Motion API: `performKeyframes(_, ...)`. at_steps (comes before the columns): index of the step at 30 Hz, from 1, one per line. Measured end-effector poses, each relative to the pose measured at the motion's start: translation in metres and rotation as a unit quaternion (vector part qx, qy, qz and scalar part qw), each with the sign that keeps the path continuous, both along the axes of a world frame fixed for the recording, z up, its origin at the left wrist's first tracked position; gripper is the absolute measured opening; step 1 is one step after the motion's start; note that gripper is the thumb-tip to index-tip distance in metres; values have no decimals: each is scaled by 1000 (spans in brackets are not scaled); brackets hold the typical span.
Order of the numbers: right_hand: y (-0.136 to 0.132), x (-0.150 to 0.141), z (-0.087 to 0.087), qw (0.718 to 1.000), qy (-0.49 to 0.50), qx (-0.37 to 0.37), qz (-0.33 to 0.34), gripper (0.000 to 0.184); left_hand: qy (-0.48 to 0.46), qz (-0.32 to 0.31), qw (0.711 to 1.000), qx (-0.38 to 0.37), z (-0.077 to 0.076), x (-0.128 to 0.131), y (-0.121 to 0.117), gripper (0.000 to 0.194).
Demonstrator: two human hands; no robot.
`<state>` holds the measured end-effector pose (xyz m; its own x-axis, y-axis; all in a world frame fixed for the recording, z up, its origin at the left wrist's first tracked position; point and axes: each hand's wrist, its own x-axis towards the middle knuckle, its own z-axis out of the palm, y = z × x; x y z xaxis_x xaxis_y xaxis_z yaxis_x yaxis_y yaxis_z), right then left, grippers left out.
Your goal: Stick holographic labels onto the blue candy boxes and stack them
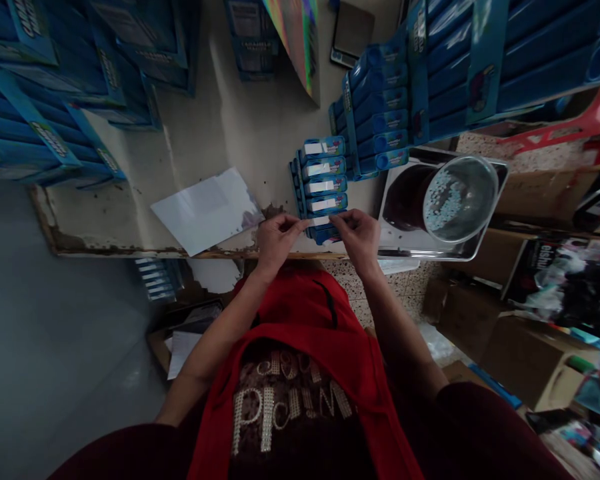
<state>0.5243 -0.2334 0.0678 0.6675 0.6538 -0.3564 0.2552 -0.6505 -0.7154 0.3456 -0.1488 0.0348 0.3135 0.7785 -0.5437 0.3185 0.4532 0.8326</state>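
Note:
A row of small blue boxes [325, 185] stands by the table's front edge, and several have a white strip across the end that faces me. Both hands are at the nearest box of this row. Thumb and forefinger of my left hand [277, 244] pinch the left end of a white sticker strip [321, 221]. At the strip's right end, my right hand [361, 240] pinches with its fingertips, close against the box. The strip lies over the box end; whether it is fully stuck down cannot be made out. A white sheet [207, 210] lies left of my left hand.
Blue packs are stacked at the back left [45, 100] and back right [460, 67]. Right of my hands, a metal tray [405, 243] bears a clear tub [473, 230] with small pale pieces. A shiny holographic sheet [300, 47] and a small scale [353, 30] are farther back.

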Motion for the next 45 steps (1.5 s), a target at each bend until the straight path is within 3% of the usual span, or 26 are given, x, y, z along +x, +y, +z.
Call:
performKeyframes(5, 5, 4, -1, 999, -28, -42, -5, 30, 2, -5, 1000, -14, -9, 2, 1, 40)
performKeyframes(10, 10, 21, -7, 995, -17, -78, -66, 60, -36, 22, 993, -108, -29, 14, -2, 47)
performKeyframes(14, 6, 28, -6, 996, 42, -60, -48, 54, -12, 69, 984, -166, -54, 22, -8, 46)
performKeyframes(16, 2, 26, 1, 997, 40, -33, -49, 49, 7, 89, 986, -139, -59, 20, -11, 45)
performKeyframes(19, -2, 21, 14, 997, 37, 27, -69, 51, 35, 97, 994, -22, -43, 8, -17, 39)
performKeyframes(22, -1, 14, 26, 993, 51, 73, -83, 55, 7, 53, 997, 61, -4, -6, -25, 37)
performKeyframes(25, 1, 6, 32, 991, 72, 80, -79, 54, -76, -43, 995, 39, 29, -8, -33, 53)
performKeyframes(27, 3, 1, 34, 992, 77, 70, -72, 54, -100, -94, 990, 13, 38, -3, -37, 66)
performKeyframes(31, 1, -6, 35, 990, 98, 69, -69, 53, -86, -78, 993, 38, 34, 3, -42, 48)
performKeyframes(34, -4, -5, 35, 985, 136, 82, -71, 53, -91, -68, 992, 54, 30, -3, -43, 45)
performKeyframes(41, -18, 0, 36, 965, 249, 54, -60, 63, -74, -108, 990, 53, 33, -18, -31, 41)
performKeyframes(45, -23, -4, 40, 962, 255, 79, -65, 59, -90, -69, 993, 24, 29, -22, -29, 43)
